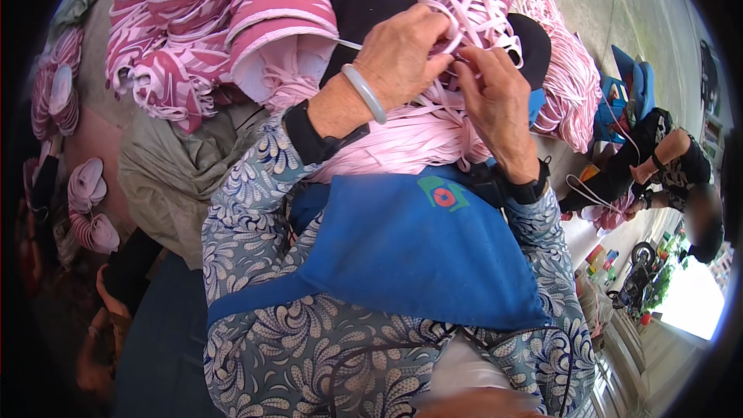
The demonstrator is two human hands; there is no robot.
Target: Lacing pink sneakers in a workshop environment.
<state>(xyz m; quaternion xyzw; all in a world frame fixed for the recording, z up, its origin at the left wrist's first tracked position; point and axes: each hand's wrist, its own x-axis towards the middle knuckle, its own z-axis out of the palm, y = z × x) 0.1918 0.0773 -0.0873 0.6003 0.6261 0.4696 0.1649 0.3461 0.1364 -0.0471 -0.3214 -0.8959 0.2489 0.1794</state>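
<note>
A pink-and-white shoe upper [489, 25] lies in front of me, with pale pink laces crossing its top. My left hand [406, 50] is closed at the lace beside a raised loop. Its fingertips are partly hidden. Close by, my right hand [495, 97] pinches a lace between thumb and forefinger, almost touching the left. Under both hands a thick bundle of pale pink shoelaces [395, 143] rests across my lap, against the blue apron [418, 255]. Left of my left hand sits a stack of pink shoe uppers [282, 19].
More pink shoe uppers [186, 0] are heaped at the far left. Another hank of laces [569, 81] hangs at the right. A grey-green cloth [174, 170] lies beside my left arm. On the right a co-worker [673, 170] handles laces. Other people sit at the left edge.
</note>
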